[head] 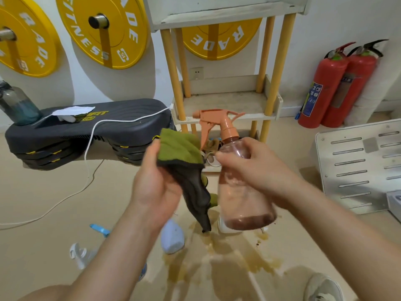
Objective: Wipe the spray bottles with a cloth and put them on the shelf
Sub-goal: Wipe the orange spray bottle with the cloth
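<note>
Room: pale wall hung with glossy yellow weight plates; two red cylindrical fire extinguishers stand on the right.
Floor: smooth beige floor, with a thin amber puddle spread below the hands.
Shelf: scuffed white boards on round yellow posts, against the wall.
Spray bottle: translucent pink plastic, rounded shoulders, orange trigger head, brownish dregs at the bottom; held tilted in the air, in front of the shelf's lower boards.
Right hand: fingers curl round the bottle's shoulder.
Cloth: fuzzy, olive green on one face, dark grey on the other; it hangs in a limp point just left of the bottle.
Left hand: thumb and fingers pinch the cloth's upper part.
Floor bottle: pale blue, rounded, lying under the left forearm.
Step platform: black ribbed plastic by the wall at left, a white cable draped over it.
</note>
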